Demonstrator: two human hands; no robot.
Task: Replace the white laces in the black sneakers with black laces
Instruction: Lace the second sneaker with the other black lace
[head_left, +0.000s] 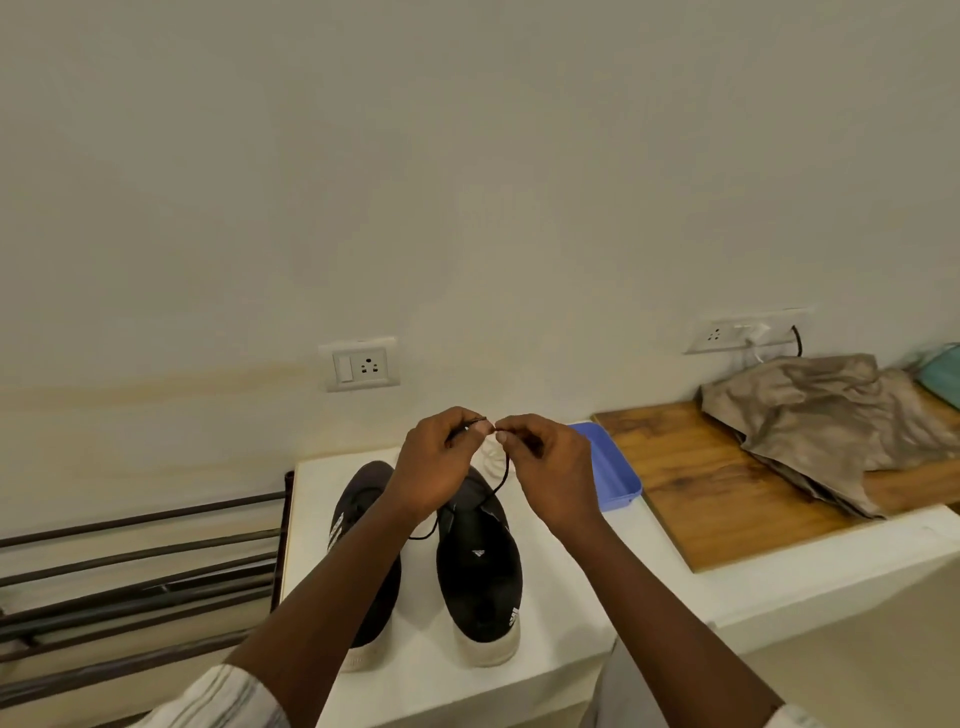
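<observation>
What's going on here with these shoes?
A person is lacing black sneakers on a white table. The left hand and right hand each pinch a black lace, held up above the shoes. The lace trails down into the right-hand sneaker; the other sneaker stands beside it. A blue tray sits behind.

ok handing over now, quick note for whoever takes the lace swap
Left hand and right hand: both pinch the black lace, raised above the sneakers.
The lace runs down to the right sneaker; the left sneaker stands beside it on the white table.
Done: no white lace shows in either sneaker; a white bundle lies behind the hands.
To do: finish threading and tie; the left sneaker's lacing is partly hidden, check it.
</observation>
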